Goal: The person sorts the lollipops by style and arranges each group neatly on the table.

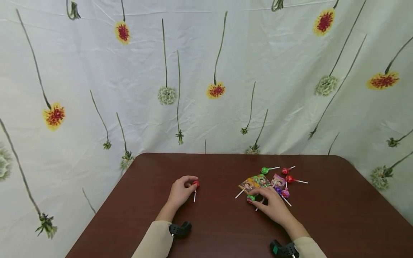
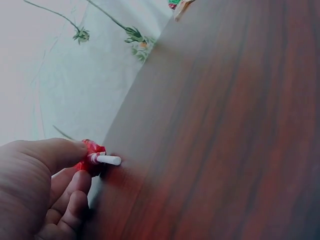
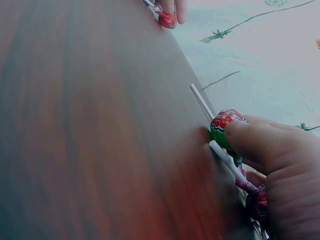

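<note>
My left hand (image 1: 181, 193) pinches a red-wrapped lollipop (image 1: 196, 183) between thumb and fingers at the table's left. In the left wrist view the lollipop's white stick (image 2: 109, 160) points away from the fingertips. My right hand (image 1: 270, 205) is at the near edge of a lollipop pile, thumb and index finger on the ball of a red-and-green lollipop (image 3: 224, 126). Right behind that ball lie flat-wrapped lollipops, an orange one (image 1: 248, 185) and a green one (image 1: 261, 180). A purple lollipop (image 1: 278, 190) and a pink one (image 1: 285, 194) are beside the right hand's knuckles.
Farther back in the pile are a green lollipop (image 1: 264, 170), two red lollipops (image 1: 289, 178) and a flat pink wrapper (image 1: 278, 180). The brown table (image 1: 219, 222) ends at a flower-print curtain (image 1: 193, 118). Each wrist wears a black band (image 1: 180, 229).
</note>
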A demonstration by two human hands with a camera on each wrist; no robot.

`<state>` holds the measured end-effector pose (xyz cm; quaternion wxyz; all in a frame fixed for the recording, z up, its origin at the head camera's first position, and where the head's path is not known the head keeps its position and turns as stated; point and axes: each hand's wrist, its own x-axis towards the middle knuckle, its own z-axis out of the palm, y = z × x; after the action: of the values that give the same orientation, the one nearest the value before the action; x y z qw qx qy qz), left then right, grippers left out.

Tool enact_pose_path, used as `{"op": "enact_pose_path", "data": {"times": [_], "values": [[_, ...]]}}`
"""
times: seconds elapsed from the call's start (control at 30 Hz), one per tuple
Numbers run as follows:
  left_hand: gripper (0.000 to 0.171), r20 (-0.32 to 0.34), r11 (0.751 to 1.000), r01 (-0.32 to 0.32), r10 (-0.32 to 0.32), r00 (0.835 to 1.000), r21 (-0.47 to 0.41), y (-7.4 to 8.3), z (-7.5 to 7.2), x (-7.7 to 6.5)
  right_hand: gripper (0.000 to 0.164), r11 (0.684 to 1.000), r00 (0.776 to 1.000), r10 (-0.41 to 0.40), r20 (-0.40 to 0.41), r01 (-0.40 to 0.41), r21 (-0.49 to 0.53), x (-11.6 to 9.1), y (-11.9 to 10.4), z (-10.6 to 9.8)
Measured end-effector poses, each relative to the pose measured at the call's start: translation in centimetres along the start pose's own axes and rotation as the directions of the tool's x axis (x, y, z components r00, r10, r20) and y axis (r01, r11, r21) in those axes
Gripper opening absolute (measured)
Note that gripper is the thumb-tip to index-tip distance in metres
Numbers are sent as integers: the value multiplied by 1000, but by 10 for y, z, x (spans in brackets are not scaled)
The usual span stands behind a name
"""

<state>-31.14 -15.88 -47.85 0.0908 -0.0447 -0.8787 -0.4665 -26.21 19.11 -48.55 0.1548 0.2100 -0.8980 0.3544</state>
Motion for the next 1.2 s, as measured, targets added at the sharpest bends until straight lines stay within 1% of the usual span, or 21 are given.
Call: {"op": "enact_pose_path", "data": {"times": [0.17,0.27,0.43,0.57,0.67,0.73,0.8,0.9,1.03,1.2], "values": [[25,-17,1000,-10,10,1000,-16,0,-1,-1,29,1000,1000,-10,-17,9,-16,0,-2,2],[25,-24,1000,-20,20,1000,-6,-1,-2,-1,29,1000,1000,-14,-22,14,-5,2,-3,2],[21,-42,1000,-7,7,999,19,-1,-4,-1,27,1000,1000,-20,-1,20,7,6,-5,2],[20,-41,999,-21,22,999,32,0,-6,-1,29,999,1000,-25,-10,25,33,8,-8,2],[20,-36,999,-23,24,999,33,1,-7,-1,34,998,998,-46,-37,47,32,9,-10,1],[20,-41,999,-17,19,999,31,1,-7,0,38,997,995,-77,-69,77,0,10,-12,2],[19,-47,999,-19,21,999,32,0,-7,0,41,994,988,-109,-109,106,-30,11,-14,2],[19,-43,999,-35,36,998,33,0,-6,1,40,989,974,-143,-177,134,-61,12,-17,2],[19,-28,999,-41,42,999,35,-1,-4,-1,36,990,963,-140,-229,131,-56,11,-22,1],[18,-20,998,-48,49,999,35,-2,-1,-2,33,994,962,-105,-253,108,-3,10,-28,-2]]}}
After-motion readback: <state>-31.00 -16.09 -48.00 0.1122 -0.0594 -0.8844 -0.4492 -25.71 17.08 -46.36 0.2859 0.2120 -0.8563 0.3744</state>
